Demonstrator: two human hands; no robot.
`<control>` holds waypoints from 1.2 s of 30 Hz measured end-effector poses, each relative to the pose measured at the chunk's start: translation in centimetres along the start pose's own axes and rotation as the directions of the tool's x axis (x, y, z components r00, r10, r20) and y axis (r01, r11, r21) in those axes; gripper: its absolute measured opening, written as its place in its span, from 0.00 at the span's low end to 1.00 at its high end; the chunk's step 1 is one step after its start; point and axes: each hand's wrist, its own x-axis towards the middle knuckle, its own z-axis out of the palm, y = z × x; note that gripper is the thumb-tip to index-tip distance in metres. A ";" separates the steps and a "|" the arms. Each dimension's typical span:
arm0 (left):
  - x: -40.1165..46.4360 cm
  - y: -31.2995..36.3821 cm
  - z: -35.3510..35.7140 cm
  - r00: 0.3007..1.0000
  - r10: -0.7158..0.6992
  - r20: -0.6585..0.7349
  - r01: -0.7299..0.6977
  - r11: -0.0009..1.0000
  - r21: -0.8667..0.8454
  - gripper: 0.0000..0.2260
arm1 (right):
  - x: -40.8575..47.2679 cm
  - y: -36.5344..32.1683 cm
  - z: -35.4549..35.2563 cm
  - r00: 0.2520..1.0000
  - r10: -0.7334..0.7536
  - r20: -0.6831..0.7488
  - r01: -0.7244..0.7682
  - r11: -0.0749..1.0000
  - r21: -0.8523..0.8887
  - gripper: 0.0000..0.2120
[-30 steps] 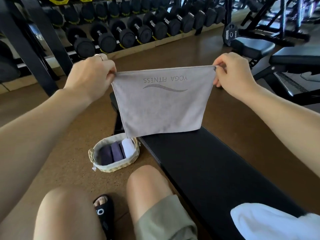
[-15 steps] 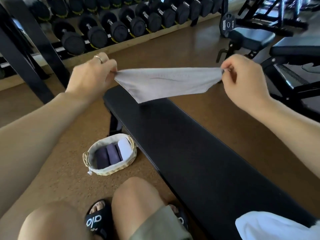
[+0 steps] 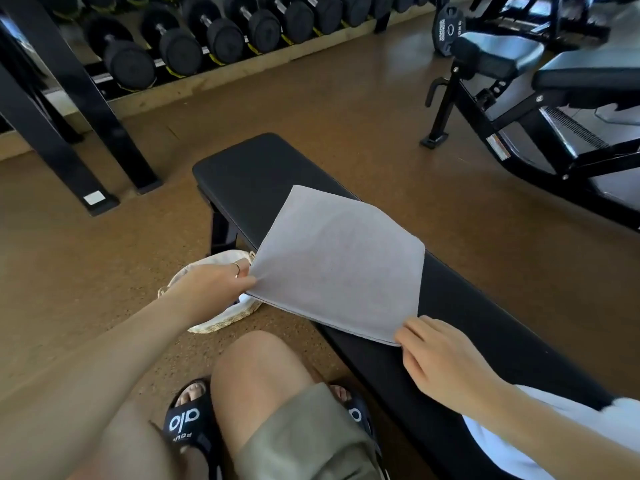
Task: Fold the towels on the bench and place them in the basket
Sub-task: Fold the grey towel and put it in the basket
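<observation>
A grey towel (image 3: 337,268) lies spread flat across the black bench (image 3: 249,178), its near-left part hanging past the bench edge. My left hand (image 3: 216,284) pinches the towel's left corner, above the basket. My right hand (image 3: 438,356) pinches the near right corner at the bench top. The woven basket (image 3: 221,318) with a white liner stands on the floor left of the bench, mostly hidden behind my left hand and the towel. A white towel (image 3: 519,445) lies on the bench's near end, under my right forearm.
My knees and black sandals (image 3: 185,419) are at the bottom, beside the bench. A dumbbell rack (image 3: 207,39) with black uprights lines the back left. Another exercise machine (image 3: 540,109) stands at the right. Brown floor surrounds the bench.
Both hands have come down and toward me, laying the grey towel flat on the bench; before, it hung stretched in the air between them. The camera has tilted down.
</observation>
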 end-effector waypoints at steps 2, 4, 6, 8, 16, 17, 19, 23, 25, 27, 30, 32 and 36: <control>0.0 0.4 -0.5 0.999 -0.025 0.041 0.023 0.999 0.042 0.10 | 0.0 -0.8 0.0 1.000 0.006 0.021 -0.006 1.000 0.000 0.05; 0.2 0.9 -0.6 0.997 -0.047 0.061 0.046 0.999 0.011 0.11 | 0.1 -1.2 -0.1 0.999 0.016 0.030 -0.017 1.000 0.018 0.07; 0.2 1.0 0.0 0.998 -0.055 0.006 0.056 0.998 -0.042 0.10 | 0.1 -1.6 -0.3 0.998 0.031 0.050 -0.032 0.999 0.022 0.07; 0.4 0.8 1.7 0.998 -0.035 -0.058 0.032 0.999 -0.043 0.11 | 0.0 -1.9 -0.3 0.996 0.046 0.074 -0.049 0.998 0.041 0.07; 0.8 3.1 -1.4 0.995 -0.093 0.029 0.094 0.995 -0.032 0.17 | 1.6 -1.4 -2.7 0.942 0.139 0.306 -0.230 0.930 0.286 0.08; 0.8 4.0 -2.8 0.990 -0.128 -0.059 0.122 0.988 -0.100 0.14 | 2.5 -0.6 -3.2 0.943 0.198 0.266 -0.286 0.892 0.349 0.10; 1.1 6.5 -5.5 0.980 -0.145 -0.139 0.098 0.949 -0.300 0.11 | 5.0 2.4 -3.4 0.915 0.383 0.127 -0.399 0.809 0.432 0.08; 2.5 13.8 -10.2 0.989 0.048 -0.137 -0.114 0.840 -0.530 0.21 | 10.9 9.1 -2.3 0.705 0.691 0.161 -0.689 0.612 0.388 0.24; 3.0 17.4 -11.2 0.978 0.112 -0.178 -0.183 0.869 -0.460 0.25 | 13.0 11.2 -1.7 0.612 0.740 0.277 -0.777 0.499 0.383 0.32; 3.1 20.4 -11.6 0.961 0.170 -0.217 -0.243 0.896 -0.372 0.25 | 14.1 12.2 -1.1 0.552 0.741 0.383 -0.813 0.375 0.445 0.34; 3.0 22.4 -11.2 0.937 0.212 -0.276 -0.289 0.916 -0.277 0.20 | 14.5 12.7 -0.9 0.520 0.752 0.405 -0.799 0.261 0.541 0.32; 3.0 22.7 -11.1 0.939 0.213 -0.270 -0.277 0.933 -0.229 0.13 | 14.5 13.0 -1.0 0.494 0.761 0.421 -0.810 0.227 0.541 0.33; 3.0 23.6 -11.6 0.947 0.222 -0.230 -0.258 0.956 -0.142 0.11 | 13.7 13.7 -1.2 0.377 0.703 0.603 -0.861 0.026 0.508 0.32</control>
